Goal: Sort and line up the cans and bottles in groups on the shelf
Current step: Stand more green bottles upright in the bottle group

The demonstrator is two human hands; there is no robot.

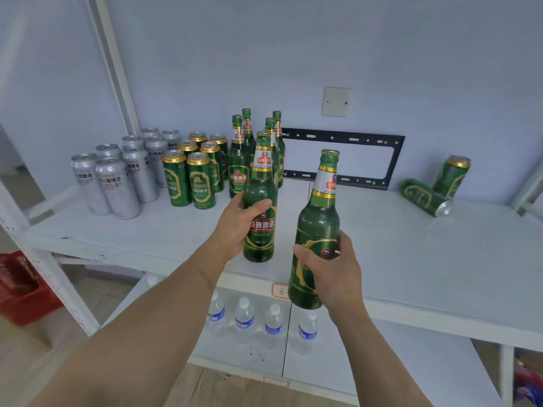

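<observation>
My left hand [239,223] grips a green beer bottle [260,183] upright, its base near the shelf's front edge. My right hand [335,271] holds a second green bottle [318,218] by its lower body, tilted slightly and lifted in front of the shelf edge. Behind the left bottle stand several more green bottles [239,160]. To their left are several green cans [199,183] in a block, then several silver cans [117,186]. At the far right, one green can [423,198] lies on its side and another green can [451,176] leans against the wall.
The white shelf [411,254] has a black metal bracket [343,157] on the wall behind it. Several water bottles [245,318] stand on the lower shelf. A red crate [17,286] sits on the floor at left. Shelf uprights frame both sides.
</observation>
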